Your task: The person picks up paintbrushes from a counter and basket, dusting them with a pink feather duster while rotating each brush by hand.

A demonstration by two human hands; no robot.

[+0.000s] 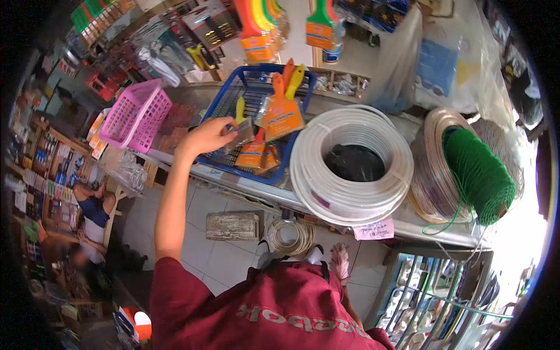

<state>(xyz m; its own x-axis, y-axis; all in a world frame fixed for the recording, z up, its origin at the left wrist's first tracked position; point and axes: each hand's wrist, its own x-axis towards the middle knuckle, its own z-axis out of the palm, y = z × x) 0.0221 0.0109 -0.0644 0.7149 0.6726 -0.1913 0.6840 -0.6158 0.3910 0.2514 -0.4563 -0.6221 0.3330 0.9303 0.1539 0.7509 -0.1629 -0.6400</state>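
Observation:
My left hand reaches over the blue basket, its thumb and fingers pinched at a small yellow-handled paintbrush whose lower part looks grey and wrapped. Beside it in the basket, larger paintbrushes in orange sleeves lean on the right side, with orange and yellow handles pointing up. Smaller orange-sleeved brushes lie at the front. Low by my body, a pink feather duster stands up from the end of my right forearm. My right hand seems closed round its base, though its fingers are mostly hidden.
A white cable coil sits right of the basket, then another coil and a green twine roll. A pink basket stands left. Below are a wooden block, a floor coil and a glass case. A person sits left.

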